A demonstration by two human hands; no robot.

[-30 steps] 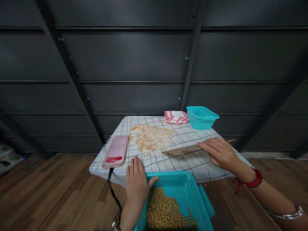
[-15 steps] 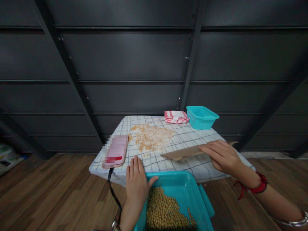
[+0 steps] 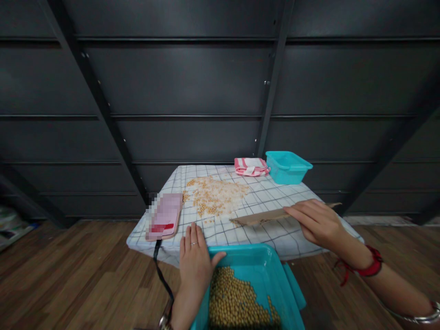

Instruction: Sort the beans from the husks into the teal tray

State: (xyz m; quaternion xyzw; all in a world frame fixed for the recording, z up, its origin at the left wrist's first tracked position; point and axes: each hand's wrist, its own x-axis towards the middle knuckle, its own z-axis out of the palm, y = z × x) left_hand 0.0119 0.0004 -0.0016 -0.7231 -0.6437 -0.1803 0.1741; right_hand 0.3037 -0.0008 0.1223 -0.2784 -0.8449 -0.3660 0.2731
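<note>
Right now L hand (image 3: 195,259) grips far-left rim of teal tray (image 3: 268,266): thumb inside, fingers flat & together outside. R hand (image 3: 318,222) has fingers clamped on cardboard strip (image 3: 257,217), which lies across checked tabletop (image 3: 275,234) just beside loose beans (image 3: 215,197). Tray sits at tabletop's near edge w/ more beans inside.

A brown cardboard strip (image 3: 261,216), nearly flat, sits in the right hand (image 3: 318,222). A teal tray (image 3: 264,263) of yellow beans (image 3: 233,302) touches the left hand (image 3: 195,263)
</note>
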